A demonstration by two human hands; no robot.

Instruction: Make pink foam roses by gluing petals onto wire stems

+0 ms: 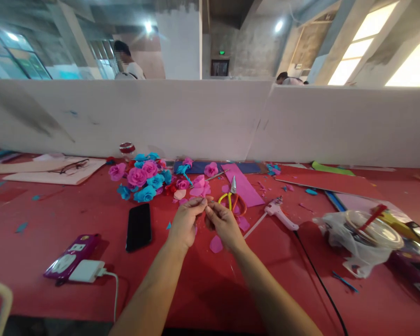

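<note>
My left hand (186,223) and my right hand (222,223) meet above the red table (203,280), fingertips pinched together on something small that I cannot make out. Loose pink petals (216,243) lie on the table right below and between the hands. Just beyond the hands rests a pair of yellow-handled scissors (232,195), and a heap of pink and blue paper flowers (143,176) sits further back to the left. A white glue gun (279,211) lies to the right of my right hand.
A black phone (139,226) lies left of my left hand, a purple device with a white charger (77,261) nearer the front edge. A plastic bag with a clear bowl (364,233) sits at the right. White partition boards (210,121) close the back; other people work behind them.
</note>
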